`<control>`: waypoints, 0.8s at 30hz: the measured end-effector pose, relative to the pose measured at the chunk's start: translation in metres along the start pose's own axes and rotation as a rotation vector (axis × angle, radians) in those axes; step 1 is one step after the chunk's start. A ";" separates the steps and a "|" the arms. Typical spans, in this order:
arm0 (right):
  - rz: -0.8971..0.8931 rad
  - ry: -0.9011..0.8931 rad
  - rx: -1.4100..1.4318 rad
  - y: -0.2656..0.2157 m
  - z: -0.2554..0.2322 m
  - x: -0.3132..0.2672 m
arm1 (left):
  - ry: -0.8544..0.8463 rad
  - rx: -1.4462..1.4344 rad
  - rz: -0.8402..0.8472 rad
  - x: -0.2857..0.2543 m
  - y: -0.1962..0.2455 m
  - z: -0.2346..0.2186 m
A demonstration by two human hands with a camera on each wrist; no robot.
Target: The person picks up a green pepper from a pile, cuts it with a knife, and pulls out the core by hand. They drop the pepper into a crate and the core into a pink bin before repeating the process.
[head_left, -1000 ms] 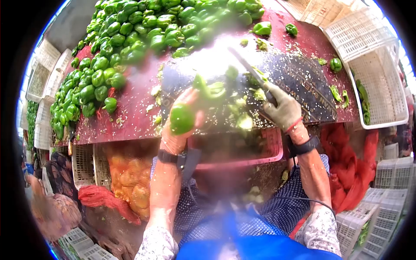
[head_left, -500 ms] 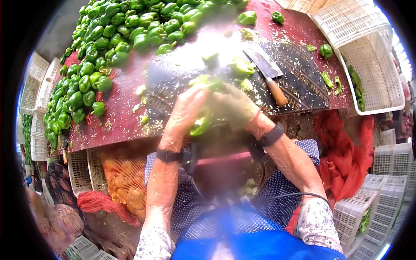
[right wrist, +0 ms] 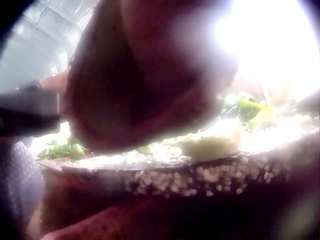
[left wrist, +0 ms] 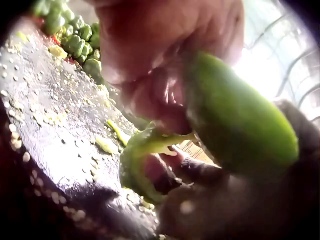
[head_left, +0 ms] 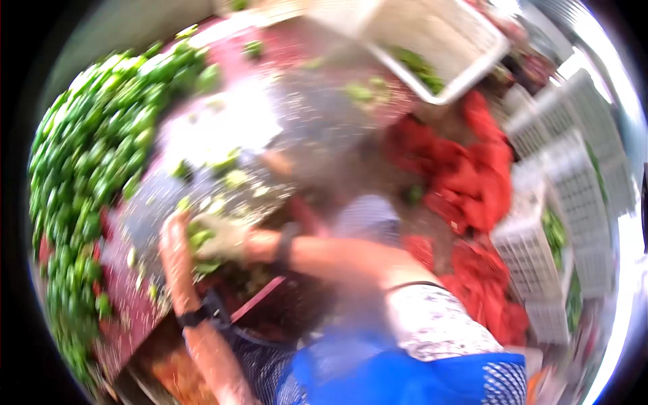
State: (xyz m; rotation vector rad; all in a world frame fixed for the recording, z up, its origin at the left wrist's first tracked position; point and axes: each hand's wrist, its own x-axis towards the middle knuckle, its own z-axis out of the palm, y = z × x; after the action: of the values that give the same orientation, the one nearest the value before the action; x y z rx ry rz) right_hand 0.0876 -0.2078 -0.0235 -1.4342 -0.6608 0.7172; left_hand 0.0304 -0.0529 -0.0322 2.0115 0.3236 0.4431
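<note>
Both hands are close together over the near edge of the dark, seed-strewn cutting board (head_left: 145, 199). In the left wrist view, fingers grip a cut green bell pepper (left wrist: 245, 117), and a curved, hollow pepper piece (left wrist: 135, 162) shows below it. My left hand (head_left: 177, 250) lies along the pepper's left side in the blurred head view. From the right, my gloved right hand (head_left: 226, 237) holds the pepper too, its fingers partly hidden. The right hand (right wrist: 150, 75) looks dark in its wrist view, above pale pepper scraps (right wrist: 215, 142). The knife's wooden handle (head_left: 277, 163) lies on the board.
A large heap of green peppers (head_left: 88, 155) covers the table's left side. A white crate (head_left: 439, 40) with some green peppers stands beyond the board. Red netting (head_left: 466, 182) and stacked white crates (head_left: 533, 236) are to the right; a pink-rimmed tub (head_left: 260, 297) sits below the hands.
The knife was put down on the board and the right hand joined the left at the pepper. Since then the head view has swung to the right and blurred.
</note>
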 end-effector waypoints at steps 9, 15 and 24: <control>-0.092 0.239 0.387 0.043 -0.012 -0.021 | -0.194 -0.345 -0.144 -0.004 0.037 0.038; -0.239 0.037 1.102 0.016 -0.048 -0.055 | -0.310 -0.476 -0.016 -0.008 0.092 0.042; -0.506 0.336 1.173 -0.096 -0.163 -0.182 | -0.128 -0.764 -0.062 0.014 0.078 0.026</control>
State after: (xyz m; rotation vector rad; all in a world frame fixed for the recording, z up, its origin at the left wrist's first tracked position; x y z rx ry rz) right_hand 0.1022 -0.4524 0.0703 -0.2547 -0.2115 0.3159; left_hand 0.0575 -0.1034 0.0290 1.2715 0.1060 0.3281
